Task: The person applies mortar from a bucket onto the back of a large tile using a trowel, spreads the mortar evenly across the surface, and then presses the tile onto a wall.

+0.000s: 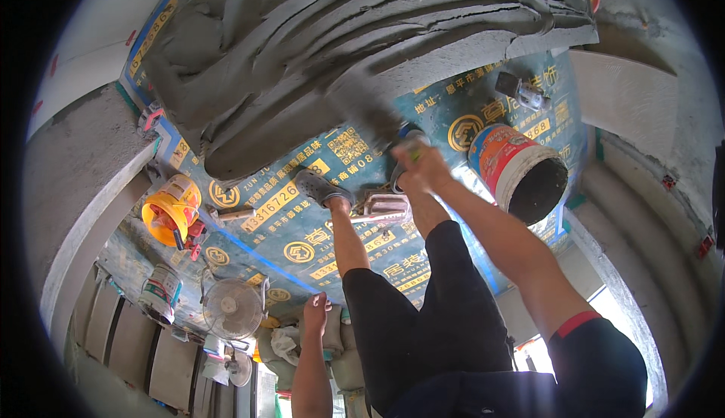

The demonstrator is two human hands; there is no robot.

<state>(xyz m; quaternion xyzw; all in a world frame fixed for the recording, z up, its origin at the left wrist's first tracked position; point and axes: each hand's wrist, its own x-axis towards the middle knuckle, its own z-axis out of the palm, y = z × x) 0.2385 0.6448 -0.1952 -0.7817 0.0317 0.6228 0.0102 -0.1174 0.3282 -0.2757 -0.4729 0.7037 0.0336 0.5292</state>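
white bucket, open mouth showing, sits well left of the left fingers. yellow bucket also left of them and farther ahead, red item at its rim. round fan nearer, same side, apart from the fingers.

left hand: fingers curled in loosely, nothing seen in them, hanging clear of everything on the floor sheeting. grey clog on the left foot, ahead of those fingers.

grey mortar is ahead of both hands, mostly ahead-left of the right fingers. wet-looking, ridged in long curved strokes, spread over a slab whose pale edge shows ahead of the right fingers.

trowel: blade ahead-left of the right fingers, over the near edge of the mortar. motion blur, can't confirm contact. right hand: fingers closed round its handle, also smeared.

red-and-white bucket, dark grey inside, right of the right fingers, not touching. pale panel farther right.
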